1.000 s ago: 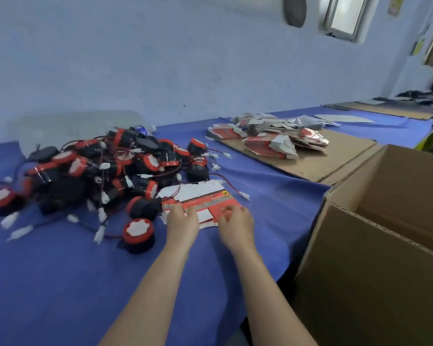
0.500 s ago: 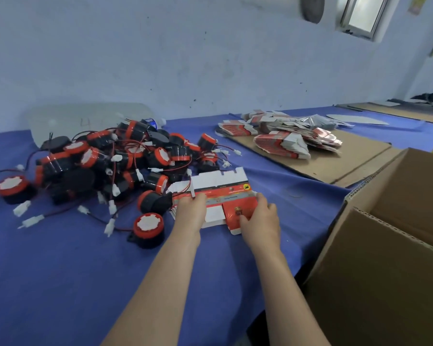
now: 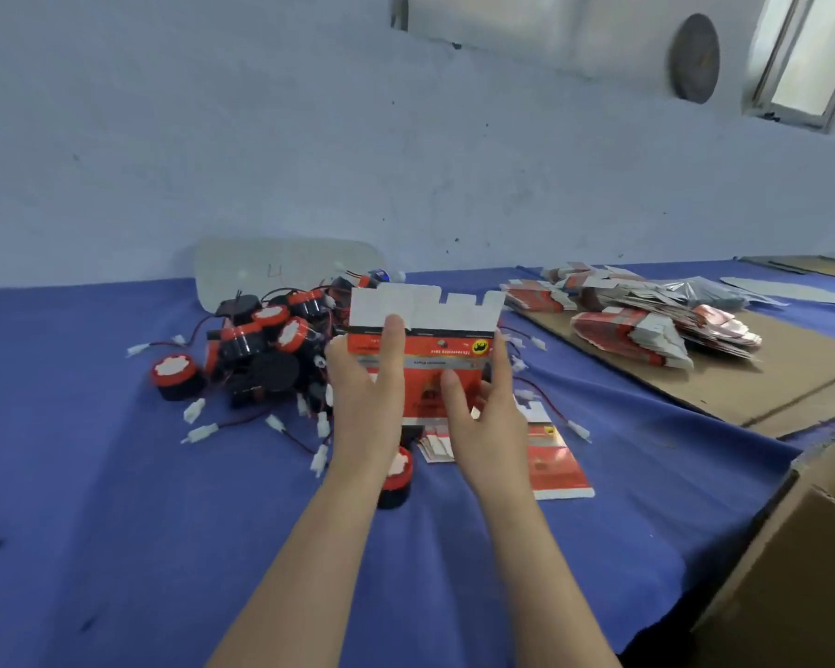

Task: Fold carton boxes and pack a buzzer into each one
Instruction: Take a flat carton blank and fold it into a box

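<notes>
And it's up! The carton blank (image 3: 435,349), which a moment ago lay flat on the blue counter (image 3: 116,523) under both palms, is now lifted and stood upright at the centre of the frame, white tabs on top. The left hand (image 3: 367,392) pinches its left edge, thumb laid up the red face. The right hand (image 3: 492,417) clamps the right edge, thumb in front and fingers curled behind.

Just behind it, centre left, the buzzers (image 3: 261,349) wait in their tangle of wires. A second blank (image 3: 550,460) lies on the counter below the right wrist.

So the pick is done and the blank is free to be opened. It looks unfolded yet, and no buzzer has gone in. Squaring it up should come next.
</notes>
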Available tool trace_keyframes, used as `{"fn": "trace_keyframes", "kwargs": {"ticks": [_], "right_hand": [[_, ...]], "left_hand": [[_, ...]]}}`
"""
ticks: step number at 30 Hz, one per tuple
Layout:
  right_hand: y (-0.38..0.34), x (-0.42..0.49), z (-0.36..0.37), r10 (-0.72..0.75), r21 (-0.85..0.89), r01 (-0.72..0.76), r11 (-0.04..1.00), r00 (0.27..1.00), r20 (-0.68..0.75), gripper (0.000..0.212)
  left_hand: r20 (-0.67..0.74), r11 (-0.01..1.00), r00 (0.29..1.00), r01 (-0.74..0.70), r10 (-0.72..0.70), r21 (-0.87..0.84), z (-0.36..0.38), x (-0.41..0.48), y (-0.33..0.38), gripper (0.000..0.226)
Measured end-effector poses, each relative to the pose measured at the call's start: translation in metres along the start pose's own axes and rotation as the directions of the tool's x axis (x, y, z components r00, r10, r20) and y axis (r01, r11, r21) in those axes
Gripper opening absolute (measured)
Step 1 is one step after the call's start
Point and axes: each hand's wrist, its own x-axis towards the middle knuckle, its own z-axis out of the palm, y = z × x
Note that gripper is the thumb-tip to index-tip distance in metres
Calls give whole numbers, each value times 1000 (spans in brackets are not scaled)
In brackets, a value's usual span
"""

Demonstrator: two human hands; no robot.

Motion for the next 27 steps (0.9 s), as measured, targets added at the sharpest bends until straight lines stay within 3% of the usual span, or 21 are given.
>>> {"fn": "trace_keyframes", "kwargs": {"ticks": [2, 8, 14, 17, 21, 27], "right_hand": [[-14, -2, 28, -57, 96, 50, 994, 996, 75, 60], [-43, -23, 111, -109, 418, -7, 908, 961, 254, 33], [-42, -47, 164, -107, 504, -88, 859, 932, 346, 9], [-34, -52, 175, -91, 489, -104, 866, 929, 359, 14], [-27, -51, 176, -67, 466, -102, 879, 941, 332, 16], [-21, -56, 171, -81, 413, -66, 908, 941, 329, 49]], "left_hand": [[-89, 999, 996, 0, -3, -38, -27, 12, 3, 53], [-354, 1000, 935, -8, -1, -25, -110, 35, -10, 52], [-453, 998, 891, 14, 15, 61, -163, 45, -26, 25], [-477, 994, 878, 8, 47, 112, -173, 40, -36, 30], [-444, 990, 893, -6, 67, 139, -172, 32, -46, 54], [-419, 965, 902, 12, 102, 262, -166, 28, -57, 32]]}}
